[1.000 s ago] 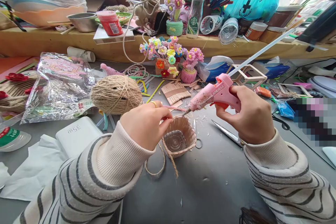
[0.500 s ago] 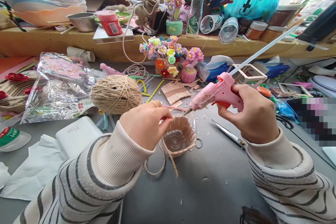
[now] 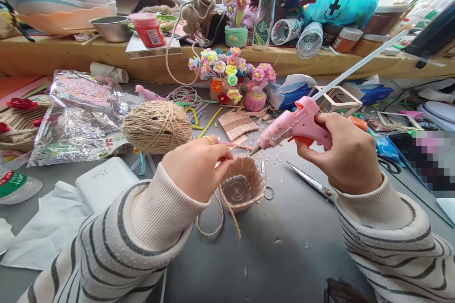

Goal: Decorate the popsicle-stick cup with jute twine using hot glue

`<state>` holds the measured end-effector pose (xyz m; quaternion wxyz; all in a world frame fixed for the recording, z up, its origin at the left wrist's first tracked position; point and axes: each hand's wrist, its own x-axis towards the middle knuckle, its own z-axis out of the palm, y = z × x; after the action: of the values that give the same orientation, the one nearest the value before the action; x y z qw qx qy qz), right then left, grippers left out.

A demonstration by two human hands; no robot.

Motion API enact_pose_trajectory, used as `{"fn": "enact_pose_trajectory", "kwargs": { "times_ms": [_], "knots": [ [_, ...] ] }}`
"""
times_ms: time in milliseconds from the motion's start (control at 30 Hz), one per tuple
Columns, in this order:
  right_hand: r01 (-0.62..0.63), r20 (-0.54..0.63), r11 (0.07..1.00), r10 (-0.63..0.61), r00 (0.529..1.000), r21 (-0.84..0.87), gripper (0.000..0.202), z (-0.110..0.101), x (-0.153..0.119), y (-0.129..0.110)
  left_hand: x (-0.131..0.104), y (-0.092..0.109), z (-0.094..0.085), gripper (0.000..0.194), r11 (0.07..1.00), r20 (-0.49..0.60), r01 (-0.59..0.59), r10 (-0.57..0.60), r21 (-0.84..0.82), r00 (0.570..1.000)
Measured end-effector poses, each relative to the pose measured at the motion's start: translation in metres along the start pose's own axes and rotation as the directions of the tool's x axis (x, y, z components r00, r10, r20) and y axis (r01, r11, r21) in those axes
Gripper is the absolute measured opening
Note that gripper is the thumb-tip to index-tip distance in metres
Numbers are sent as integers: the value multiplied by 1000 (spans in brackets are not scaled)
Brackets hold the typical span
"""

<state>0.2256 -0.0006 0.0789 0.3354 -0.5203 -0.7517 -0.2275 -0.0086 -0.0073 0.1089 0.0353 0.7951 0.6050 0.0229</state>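
A pink glue gun point(image 3: 284, 128) with a long clear glue stick out of its back is gripped in my right hand point(image 3: 351, 154). Its metal nozzle points down-left at the far rim of a small basket point(image 3: 254, 175) with a clear ridged bottom. My left hand point(image 3: 199, 165) is closed at the basket's left rim, thumb and forefinger pinching jute twine that runs along that edge. A loop of the jute twine point(image 3: 222, 218) hangs in front of the basket, its frayed end on the table. The exact pinch point is partly hidden by my fingers.
A ball of jute twine point(image 3: 157, 127) sits behind my left hand. Open scissors point(image 3: 309, 180) lie beside my right wrist, near a smaller pair point(image 3: 269, 192). Wooden sticks point(image 3: 238, 125), a white power bank point(image 3: 106, 182) and pipe-cleaner flowers point(image 3: 225, 73) stand around.
My right hand and the glue gun have shifted very slightly right. My left hand and the basket stay where they were.
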Motion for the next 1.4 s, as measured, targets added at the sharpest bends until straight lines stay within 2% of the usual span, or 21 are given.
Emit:
{"fn": "enact_pose_trajectory", "kwargs": {
  "times_ms": [633,1167,1400],
  "knots": [
    [76,-38,995,-79,996,-64,24,-2,2,4,-1,-1,-1,19,998,-11,3,-3,-58,1000],
    [81,-49,995,-83,995,-59,22,-1,2,7,0,0,-2,19,999,1,13,-13,-53,1000],
    [64,-36,997,-66,997,-54,21,-3,2,6,-1,-4,1,21,998,-29,-19,18,-52,999]
  ]
}}
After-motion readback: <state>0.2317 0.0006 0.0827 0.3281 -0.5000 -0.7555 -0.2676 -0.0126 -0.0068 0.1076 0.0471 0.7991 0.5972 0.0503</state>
